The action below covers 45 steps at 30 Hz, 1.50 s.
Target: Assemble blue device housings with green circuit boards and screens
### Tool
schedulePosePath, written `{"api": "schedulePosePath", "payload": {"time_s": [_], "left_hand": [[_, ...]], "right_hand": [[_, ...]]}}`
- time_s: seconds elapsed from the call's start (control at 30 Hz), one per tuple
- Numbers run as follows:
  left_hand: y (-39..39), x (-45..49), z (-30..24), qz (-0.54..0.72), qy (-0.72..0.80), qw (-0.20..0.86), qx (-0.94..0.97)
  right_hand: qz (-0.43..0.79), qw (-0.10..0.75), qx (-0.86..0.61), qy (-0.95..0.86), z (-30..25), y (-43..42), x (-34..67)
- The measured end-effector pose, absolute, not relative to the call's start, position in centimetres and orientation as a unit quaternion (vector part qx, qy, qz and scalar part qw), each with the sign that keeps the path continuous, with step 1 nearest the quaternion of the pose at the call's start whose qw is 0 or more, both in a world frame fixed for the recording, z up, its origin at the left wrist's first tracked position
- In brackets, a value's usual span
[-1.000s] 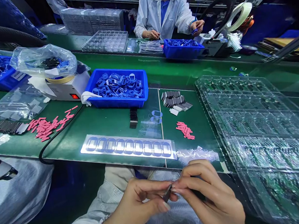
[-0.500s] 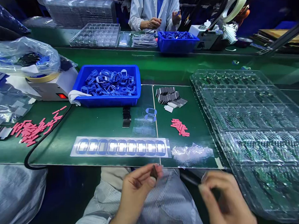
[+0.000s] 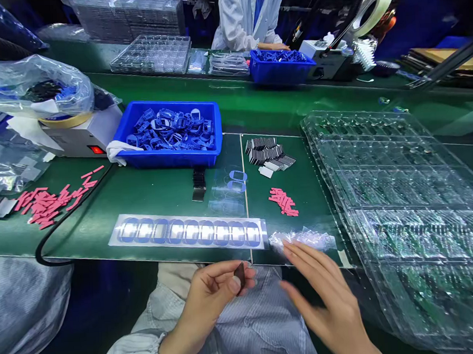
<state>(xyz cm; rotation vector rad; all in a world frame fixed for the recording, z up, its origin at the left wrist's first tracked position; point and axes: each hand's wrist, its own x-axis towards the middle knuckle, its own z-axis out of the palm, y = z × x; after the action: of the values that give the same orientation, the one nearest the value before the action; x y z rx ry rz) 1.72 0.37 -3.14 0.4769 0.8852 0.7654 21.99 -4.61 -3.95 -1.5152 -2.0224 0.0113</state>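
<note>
Pinching a dark tapered chip (image 3: 239,276), left hand (image 3: 209,300) grip pressed together, right hand (image 3: 326,302) grip spread.

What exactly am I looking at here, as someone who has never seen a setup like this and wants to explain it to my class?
No machine here: a camera worn on a person's head looks forward and down at their own bare hands. The left hand pinches a small dark piece between thumb and fingers. The open right hand is nearest some crumpled clear plastic. On the green workbench lie a sheet of blue oval rings, pink strips and a blue crate of blue parts. Clear plastic trays are stacked at right. A co-worker in a white coat is across the bench.
</note>
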Motion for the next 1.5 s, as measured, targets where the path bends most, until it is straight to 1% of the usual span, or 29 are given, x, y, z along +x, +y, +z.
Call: {"api": "schedulePosePath", "payload": {"time_s": [0.07,0.2,0.27,0.3,0.4,0.47,0.53,0.6,0.67,0.73,0.8,0.97,1.3,1.5], "left_hand": [[0.2,2.1,-3.3,0.352,0.381,0.819,0.244],[0.2,2.5,-2.8,0.348,0.343,0.825,0.284],[0.1,2.3,-2.4,0.339,0.315,0.842,0.278],[0.1,2.2,-2.2,0.316,0.292,0.860,0.274],[-0.5,2.1,-1.9,0.246,0.212,0.914,0.242],[-1.0,2.3,-1.9,0.244,0.175,0.933,0.199],[-1.3,2.4,-1.9,0.255,0.169,0.938,0.165],[-1.3,2.5,-2.0,0.259,0.191,0.933,0.163],[-1.0,2.3,-2.0,0.278,0.225,0.916,0.184],[-0.8,2.1,-2.0,0.300,0.251,0.894,0.216],[-0.6,1.9,-2.0,0.306,0.270,0.877,0.254],[-0.3,1.6,-1.4,0.284,0.298,0.851,0.325],[-0.3,1.3,-1.3,0.279,0.315,0.841,0.339],[-0.1,1.2,-0.7,0.272,0.320,0.813,0.404]], "right_hand": [[0.051,0.322,-0.524,-0.787,-2.4,-4.0,20.5],[0.053,0.344,-0.470,-0.811,-0.7,-2.8,18.4],[0.094,0.389,-0.473,-0.785,-0.6,-2.8,17.9],[0.137,0.421,-0.477,-0.759,-0.6,-2.9,17.6],[0.320,0.505,-0.475,-0.646,-0.6,-3.8,16.9],[0.419,0.512,-0.457,-0.594,-0.6,-4.3,16.5],[0.459,0.505,-0.449,-0.577,-0.5,-4.5,16.5],[0.420,0.521,-0.456,-0.586,-0.2,-4.3,16.9],[0.317,0.530,-0.484,-0.620,0.2,-3.9,17.7],[0.216,0.503,-0.518,-0.657,0.7,-3.5,18.3],[0.168,0.471,-0.540,-0.677,1.0,-3.1,18.5],[0.177,0.457,-0.539,-0.685,1.0,-2.8,18.4],[0.161,0.461,-0.546,-0.681,0.6,-2.7,18.4],[0.183,0.454,-0.534,-0.690,0.4,-2.9,18.7]]}}
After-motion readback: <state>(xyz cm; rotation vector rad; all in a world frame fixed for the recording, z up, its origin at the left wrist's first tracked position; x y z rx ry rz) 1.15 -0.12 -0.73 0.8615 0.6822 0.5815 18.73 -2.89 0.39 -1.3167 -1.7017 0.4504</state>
